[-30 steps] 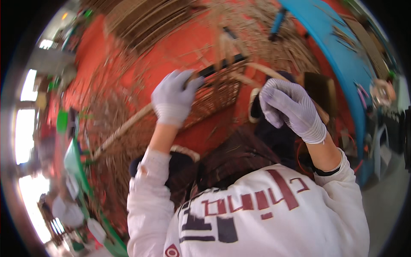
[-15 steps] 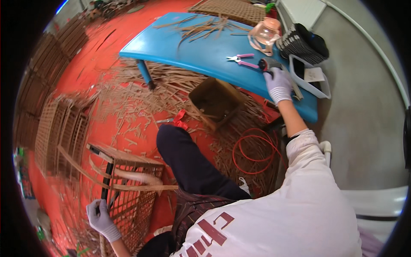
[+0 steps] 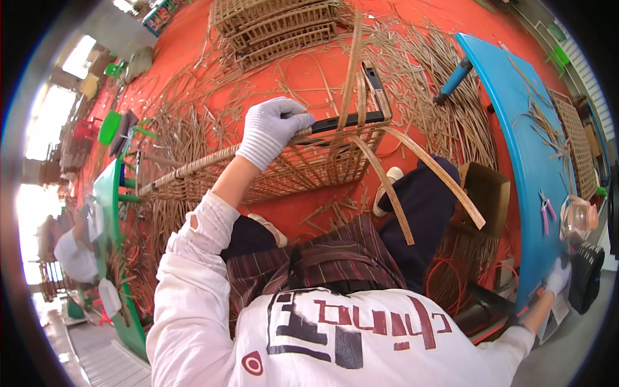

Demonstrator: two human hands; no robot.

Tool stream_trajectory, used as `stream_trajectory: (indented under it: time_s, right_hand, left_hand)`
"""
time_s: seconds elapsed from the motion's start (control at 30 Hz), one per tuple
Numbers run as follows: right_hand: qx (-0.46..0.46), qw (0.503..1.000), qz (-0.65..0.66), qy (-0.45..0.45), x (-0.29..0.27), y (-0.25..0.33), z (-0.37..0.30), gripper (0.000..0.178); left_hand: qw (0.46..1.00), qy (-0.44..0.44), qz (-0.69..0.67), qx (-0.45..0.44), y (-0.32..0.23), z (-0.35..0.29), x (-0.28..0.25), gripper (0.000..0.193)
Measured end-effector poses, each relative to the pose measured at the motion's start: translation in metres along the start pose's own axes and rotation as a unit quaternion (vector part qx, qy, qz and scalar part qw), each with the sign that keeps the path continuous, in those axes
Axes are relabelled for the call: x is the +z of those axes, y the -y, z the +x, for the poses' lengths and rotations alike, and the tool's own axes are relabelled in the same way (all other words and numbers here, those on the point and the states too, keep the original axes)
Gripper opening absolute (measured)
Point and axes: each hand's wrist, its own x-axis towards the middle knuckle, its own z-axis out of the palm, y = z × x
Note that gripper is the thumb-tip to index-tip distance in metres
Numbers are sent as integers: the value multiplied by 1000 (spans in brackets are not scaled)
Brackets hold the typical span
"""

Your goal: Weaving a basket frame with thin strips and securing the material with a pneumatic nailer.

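My left hand [image 3: 271,129], in a white knit glove, closes with thumb and fingers on the top rim of a woven rattan basket [image 3: 271,177]. A black bar [image 3: 345,120] runs along that rim, just right of the fingertips. Long, flat rattan strips [image 3: 445,177] hang loose from the basket's right end, reaching over my knee. Far to the right, my gloved right hand [image 3: 557,277] is at the edge of the blue table [image 3: 516,129]. Its fingers are curled on a dark hand tool, small and partly hidden here.
Pink-handled pruning shears [image 3: 546,213] and a clear jar [image 3: 578,216] are on the blue table. Below it stand a brown box [image 3: 480,193] and a red hose [image 3: 445,284]. Baskets are stacked [image 3: 277,29] ahead. Cut strips litter the red floor. Another person [image 3: 77,245] is at left.
My view has swung left, so the basket is now central and the blue table at right. My left hand has moved onto the basket rim; my right hand stays by the table.
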Motion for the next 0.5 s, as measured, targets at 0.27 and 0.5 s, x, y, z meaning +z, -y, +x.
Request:
stream_trajectory:
  time_s: [0.27, 0.5]
  right_hand:
    - [57, 735, 662, 138, -173, 226, -121, 28]
    - [-299, 594, 628, 404, -229, 410, -237, 46]
  left_hand:
    - [997, 63, -16, -31, 20, 19, 8, 27]
    - [994, 103, 41, 17, -1, 29, 8, 29]
